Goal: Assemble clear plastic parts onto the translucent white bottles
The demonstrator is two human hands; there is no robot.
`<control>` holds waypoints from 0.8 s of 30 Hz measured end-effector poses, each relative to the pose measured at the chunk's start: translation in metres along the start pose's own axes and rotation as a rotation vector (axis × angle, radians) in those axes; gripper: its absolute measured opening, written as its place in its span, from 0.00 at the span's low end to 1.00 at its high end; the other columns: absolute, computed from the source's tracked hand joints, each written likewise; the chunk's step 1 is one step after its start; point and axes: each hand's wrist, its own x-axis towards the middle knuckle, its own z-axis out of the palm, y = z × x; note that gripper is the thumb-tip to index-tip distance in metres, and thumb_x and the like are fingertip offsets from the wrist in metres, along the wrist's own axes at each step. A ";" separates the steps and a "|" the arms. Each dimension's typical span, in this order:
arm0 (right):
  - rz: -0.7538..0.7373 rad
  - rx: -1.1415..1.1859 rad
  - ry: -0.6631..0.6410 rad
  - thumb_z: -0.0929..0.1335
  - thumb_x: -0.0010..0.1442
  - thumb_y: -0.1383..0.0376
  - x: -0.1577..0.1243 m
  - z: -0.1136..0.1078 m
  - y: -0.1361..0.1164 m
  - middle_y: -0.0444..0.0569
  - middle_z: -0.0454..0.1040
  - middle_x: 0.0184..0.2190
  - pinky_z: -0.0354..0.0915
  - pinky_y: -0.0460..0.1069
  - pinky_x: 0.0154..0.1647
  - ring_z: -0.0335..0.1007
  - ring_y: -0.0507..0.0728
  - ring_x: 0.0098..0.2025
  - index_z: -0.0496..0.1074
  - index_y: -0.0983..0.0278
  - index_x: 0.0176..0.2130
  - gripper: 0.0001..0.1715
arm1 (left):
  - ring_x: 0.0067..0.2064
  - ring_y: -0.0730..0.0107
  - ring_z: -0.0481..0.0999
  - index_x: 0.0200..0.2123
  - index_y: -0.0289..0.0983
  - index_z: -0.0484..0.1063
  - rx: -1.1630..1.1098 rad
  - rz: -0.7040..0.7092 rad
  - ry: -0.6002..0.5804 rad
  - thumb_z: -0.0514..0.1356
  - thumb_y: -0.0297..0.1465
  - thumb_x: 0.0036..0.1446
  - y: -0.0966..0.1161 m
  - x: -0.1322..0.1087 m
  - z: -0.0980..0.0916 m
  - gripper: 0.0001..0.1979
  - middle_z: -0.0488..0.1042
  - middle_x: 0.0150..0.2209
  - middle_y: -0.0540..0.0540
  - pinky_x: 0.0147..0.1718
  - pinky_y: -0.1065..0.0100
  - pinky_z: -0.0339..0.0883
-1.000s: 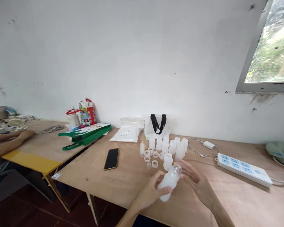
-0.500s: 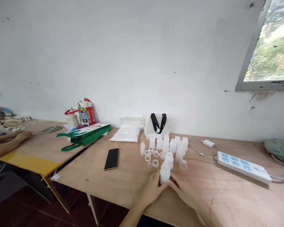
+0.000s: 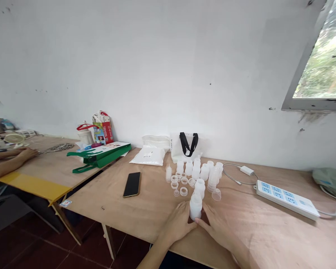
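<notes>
A frosted white plastic bottle [image 3: 195, 207] with a pinched waist stands upright near the table's front edge. My left hand [image 3: 179, 221] curves round its left side, and my right hand [image 3: 216, 225] round its right side, with the two thumbs meeting in front of its base. Just behind it is a similar bottle [image 3: 199, 188]. Farther back stand several more white bottles [image 3: 196, 172]. Clear plastic rings [image 3: 184, 191] lie to the left of these, near a small clear bottle [image 3: 168, 174]. A clear domed cap [image 3: 216, 194] rests on the right.
A phone [image 3: 131, 184] lies left of the bottles. Behind are a white plastic package [image 3: 149, 155] and a white bag with black handles [image 3: 176, 148]. A power strip [image 3: 287, 200] and charger [image 3: 246, 170] lie right. At the left table are a green bag [image 3: 106, 156] and another person's hands [image 3: 26, 154].
The front bottle has come slightly nearer to me, with both hands round it. The view has tilted a little. The other bottles and rings keep their places.
</notes>
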 end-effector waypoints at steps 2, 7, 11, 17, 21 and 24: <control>-0.010 0.069 -0.002 0.72 0.61 0.51 0.001 -0.003 -0.006 0.48 0.76 0.59 0.66 0.61 0.64 0.70 0.68 0.62 0.69 0.51 0.63 0.33 | 0.68 0.48 0.65 0.65 0.40 0.67 0.043 0.065 -0.027 0.63 0.44 0.65 -0.001 -0.001 0.002 0.29 0.68 0.67 0.39 0.68 0.50 0.57; -0.040 0.207 0.016 0.73 0.60 0.47 0.002 -0.025 -0.016 0.51 0.79 0.49 0.72 0.63 0.57 0.76 0.67 0.53 0.75 0.56 0.51 0.25 | 0.71 0.46 0.60 0.68 0.40 0.66 0.129 0.108 -0.061 0.61 0.54 0.63 -0.004 -0.002 0.006 0.37 0.64 0.70 0.37 0.71 0.47 0.50; 0.014 0.333 0.365 0.76 0.55 0.44 -0.001 -0.066 -0.009 0.55 0.76 0.55 0.72 0.62 0.58 0.74 0.68 0.58 0.69 0.56 0.57 0.37 | 0.71 0.48 0.61 0.69 0.41 0.64 0.157 0.069 -0.068 0.60 0.54 0.65 -0.005 -0.001 0.006 0.36 0.63 0.71 0.39 0.71 0.48 0.50; 0.293 0.213 0.757 0.76 0.50 0.42 -0.014 -0.134 0.037 0.59 0.76 0.55 0.75 0.62 0.53 0.76 0.72 0.57 0.59 0.59 0.65 0.53 | 0.71 0.49 0.61 0.68 0.41 0.66 0.134 0.052 -0.044 0.60 0.52 0.65 -0.008 0.000 0.011 0.35 0.64 0.71 0.41 0.72 0.49 0.49; 0.458 -0.118 0.640 0.73 0.48 0.39 -0.020 -0.146 0.086 0.64 0.80 0.47 0.73 0.67 0.49 0.79 0.77 0.49 0.65 0.62 0.56 0.46 | 0.71 0.47 0.62 0.68 0.43 0.67 0.094 0.051 -0.023 0.61 0.52 0.64 -0.009 0.000 0.013 0.34 0.65 0.70 0.41 0.72 0.47 0.50; 0.461 -0.227 0.576 0.67 0.51 0.37 -0.023 -0.143 0.107 0.64 0.81 0.46 0.73 0.65 0.48 0.80 0.76 0.48 0.65 0.61 0.56 0.44 | 0.70 0.43 0.64 0.66 0.44 0.69 0.051 0.050 -0.010 0.64 0.51 0.61 -0.005 0.000 0.010 0.34 0.66 0.69 0.40 0.71 0.46 0.51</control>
